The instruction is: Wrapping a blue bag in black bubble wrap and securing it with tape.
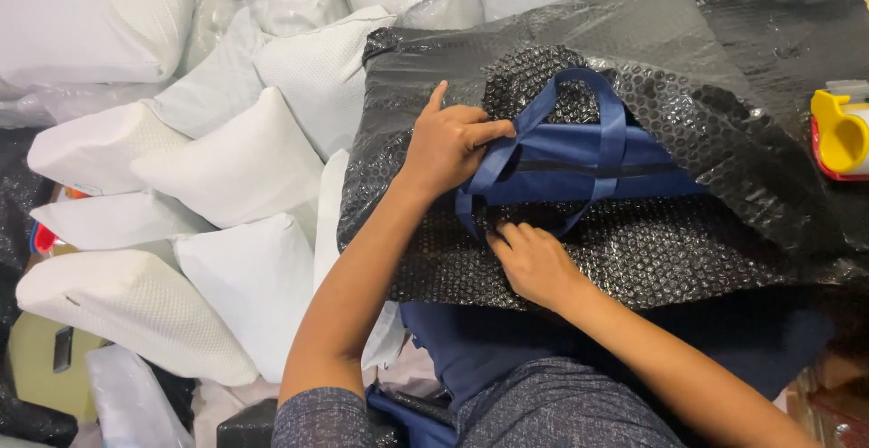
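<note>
From the head camera we look down on our two hands at work over a dark blue fabric bag with long strap handles point(588, 163), which lies half inside a large sheet of black bubble wrap point(706, 131). The wrap is folded over and under the bag, so only the bag's upper part and its handles show through the opening in the middle.

Our left hand point(450, 143) is curled, pinching one blue strap point(493, 166) between thumb and fingers, with the forefinger lifted. Holding the strap this way seems to keep the handles gathered and away from the wrap's edge.

Our right hand point(534, 262) lies flatter, fingers bent and pressing on the lower flap of bubble wrap just below the bag, its fingertips touching the spot where the strap loop meets the wrap. It appears to hold that flap down against the bag; whether it also grips the strap, we cannot tell.

To the left, a heap of white textured pillows point(244, 163) is stacked close beside the wrap, some in clear plastic. At the far right edge sits a yellow and red tape dispenser point(840, 133), well apart from both hands. More blue fabric point(453, 339) hangs below the wrap, near our grey sleeves.
</note>
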